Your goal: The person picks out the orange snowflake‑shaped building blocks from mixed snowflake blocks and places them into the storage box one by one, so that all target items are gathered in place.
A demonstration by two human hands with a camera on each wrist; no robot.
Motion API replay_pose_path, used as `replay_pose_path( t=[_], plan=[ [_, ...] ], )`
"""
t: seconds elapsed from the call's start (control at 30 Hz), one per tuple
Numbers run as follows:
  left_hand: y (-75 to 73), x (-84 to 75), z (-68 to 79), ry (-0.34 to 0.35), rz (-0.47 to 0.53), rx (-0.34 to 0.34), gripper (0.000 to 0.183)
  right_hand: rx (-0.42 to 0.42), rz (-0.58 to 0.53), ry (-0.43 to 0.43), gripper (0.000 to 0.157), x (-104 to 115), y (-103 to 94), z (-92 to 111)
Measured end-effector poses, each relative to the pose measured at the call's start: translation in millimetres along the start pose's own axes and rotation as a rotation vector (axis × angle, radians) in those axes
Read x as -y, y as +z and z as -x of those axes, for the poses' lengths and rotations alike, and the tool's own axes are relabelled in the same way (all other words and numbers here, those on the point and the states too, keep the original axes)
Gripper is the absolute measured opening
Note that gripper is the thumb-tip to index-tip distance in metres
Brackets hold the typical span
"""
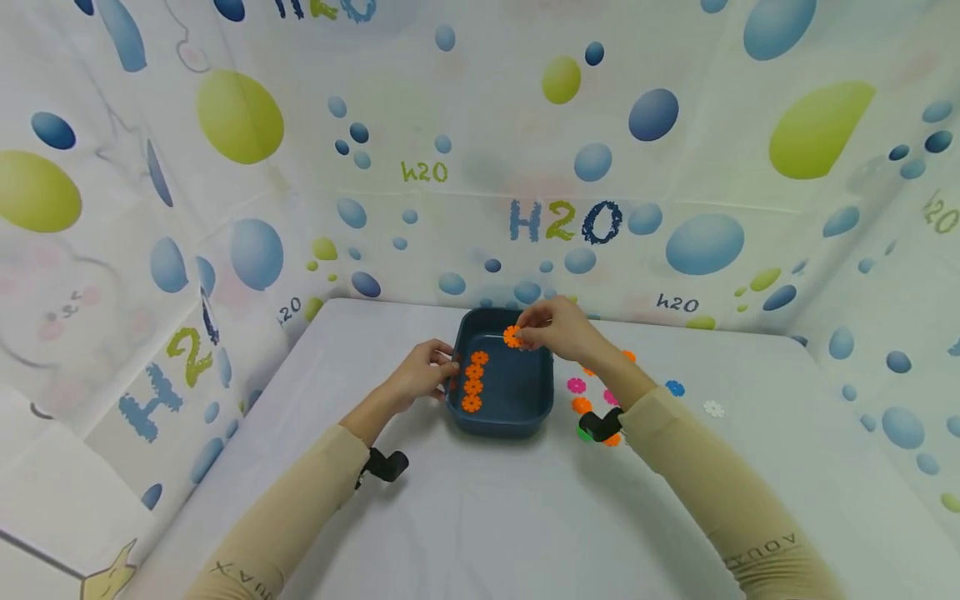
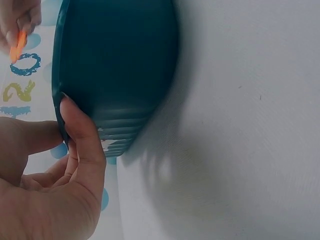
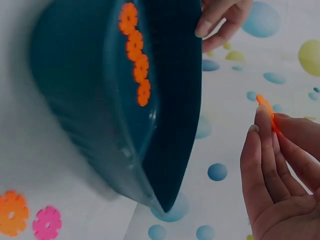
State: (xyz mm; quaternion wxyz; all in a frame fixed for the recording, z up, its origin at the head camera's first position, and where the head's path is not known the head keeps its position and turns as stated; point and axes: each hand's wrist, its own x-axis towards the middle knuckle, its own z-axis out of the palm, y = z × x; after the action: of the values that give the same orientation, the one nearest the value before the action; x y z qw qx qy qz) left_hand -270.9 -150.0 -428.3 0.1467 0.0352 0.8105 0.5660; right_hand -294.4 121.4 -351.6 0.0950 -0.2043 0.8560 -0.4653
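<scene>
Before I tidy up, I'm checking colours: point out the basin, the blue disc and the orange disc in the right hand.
Basin (image 1: 519, 390), head view: its bare inner floor.
Blue disc (image 1: 676, 388), head view: its middle.
Held orange disc (image 1: 511, 337), head view: uncovered left part.

The bin stands on the table, four discs inside at left, more discs to its right, the curtain behind.

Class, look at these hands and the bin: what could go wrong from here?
The orange flower piece, pinched by the right hand, might slip and land out of place. The left hand holds the bin; a tug could disturb the row of orange pieces inside. The right forearm could brush nearby loose pieces.
</scene>
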Motion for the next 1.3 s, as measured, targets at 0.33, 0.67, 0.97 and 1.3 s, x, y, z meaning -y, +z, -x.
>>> replay_pose_path(
  t=[0.33,0.67,0.97,1.3],
  plan=[
    [-1.2,0.9,1.0,0.001,-0.01,0.006,0.033,-0.035,-0.031,0.097,0.019,-2,18.8,-51],
    [-2.9,3.6,0.6,0.012,0.02,0.008,0.034,-0.138,-0.213,0.26,0.016,-23,51.6,-77],
    [-0.9,3.4,-0.3,0.043,0.016,0.011,0.033,-0.242,-0.173,0.37,0.015,-35,74.4,-85],
    [-0.2,4.6,0.4,0.045,0.011,0.0,0.031,-0.283,-0.181,0.468,0.016,-45,89.6,-91]
  ],
)
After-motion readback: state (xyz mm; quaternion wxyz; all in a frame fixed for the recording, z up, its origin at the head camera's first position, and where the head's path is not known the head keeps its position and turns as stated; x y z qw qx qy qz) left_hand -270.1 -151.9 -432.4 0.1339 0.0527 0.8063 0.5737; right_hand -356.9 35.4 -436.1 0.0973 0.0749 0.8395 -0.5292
